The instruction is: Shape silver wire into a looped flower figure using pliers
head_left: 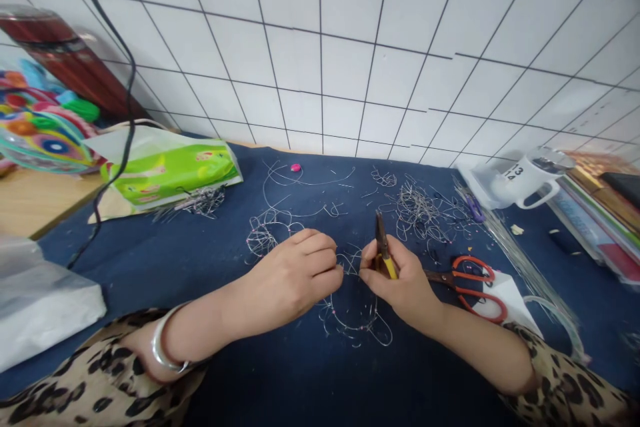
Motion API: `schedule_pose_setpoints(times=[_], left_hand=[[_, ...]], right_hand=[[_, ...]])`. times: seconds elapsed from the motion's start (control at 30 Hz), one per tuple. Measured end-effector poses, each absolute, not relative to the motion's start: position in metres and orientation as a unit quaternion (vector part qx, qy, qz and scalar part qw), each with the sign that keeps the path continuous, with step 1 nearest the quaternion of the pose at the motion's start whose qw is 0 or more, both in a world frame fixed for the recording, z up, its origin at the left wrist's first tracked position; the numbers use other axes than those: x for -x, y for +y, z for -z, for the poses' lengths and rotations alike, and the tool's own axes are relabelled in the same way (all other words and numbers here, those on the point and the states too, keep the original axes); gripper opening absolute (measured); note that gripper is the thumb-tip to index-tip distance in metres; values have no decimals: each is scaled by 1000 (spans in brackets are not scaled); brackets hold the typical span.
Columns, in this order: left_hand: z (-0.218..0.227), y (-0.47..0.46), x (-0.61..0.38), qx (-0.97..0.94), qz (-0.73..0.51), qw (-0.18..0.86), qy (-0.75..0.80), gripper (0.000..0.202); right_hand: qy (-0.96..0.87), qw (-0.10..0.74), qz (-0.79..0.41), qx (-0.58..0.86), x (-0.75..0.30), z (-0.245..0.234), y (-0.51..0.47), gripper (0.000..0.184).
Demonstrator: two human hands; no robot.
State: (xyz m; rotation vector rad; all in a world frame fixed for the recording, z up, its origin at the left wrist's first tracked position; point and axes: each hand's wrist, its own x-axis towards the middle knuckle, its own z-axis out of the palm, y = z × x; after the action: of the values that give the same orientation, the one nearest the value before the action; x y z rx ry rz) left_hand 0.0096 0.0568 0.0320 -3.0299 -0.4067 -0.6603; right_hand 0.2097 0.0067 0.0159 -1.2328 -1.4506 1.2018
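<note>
**Operator:** Where do my hands sit on your feed?

**Spotter:** Close together, mid-way across the blue cloth. Your left hand is curled, with its fingertips pinched on the beaded wire. Your right hand is closed round the pliers, nose pointing up and away from you.

**Operator:** Same from my end. Are the pliers biting anything?

**Spotter:** I cannot tell; the tip looks free, but the wire is too fine to be sure.

**Operator:** And where does the wire run?

**Spotter:** It crosses the small gap between both hands, then loops down onto the cloth just below them.

**Operator:** I judge it very light and springy, and thin enough to kink if I squeeze a loop. The beads look tiny and likely to slide.

**Spotter:** Agreed. I'd hold a bare stretch right beside a bead, near the pinch, not out on the loose loops.

**Operator:** What lies around me?

**Spotter:** The red scissors are just beside your right hand, and a wire tangle lies beyond the pliers. The straight wires are further right, with a mug past them. A green tissue pack lies well to the left.
</note>
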Motion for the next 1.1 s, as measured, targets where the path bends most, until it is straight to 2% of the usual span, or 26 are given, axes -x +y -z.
schedule_pose_setpoints(times=[0.7,0.9,1.1], left_hand=[[-31,44,-20,976,146,120,-108,17],[-21,33,-26,959,185,172,-126,16],[-18,33,-25,947,214,180,-159,14]], right_hand=[[-563,434,-540,449,-209,-23,1,10],[-542,457,-564,424,-209,-23,1,12],[-543,459,-582,396,-217,-26,1,13]])
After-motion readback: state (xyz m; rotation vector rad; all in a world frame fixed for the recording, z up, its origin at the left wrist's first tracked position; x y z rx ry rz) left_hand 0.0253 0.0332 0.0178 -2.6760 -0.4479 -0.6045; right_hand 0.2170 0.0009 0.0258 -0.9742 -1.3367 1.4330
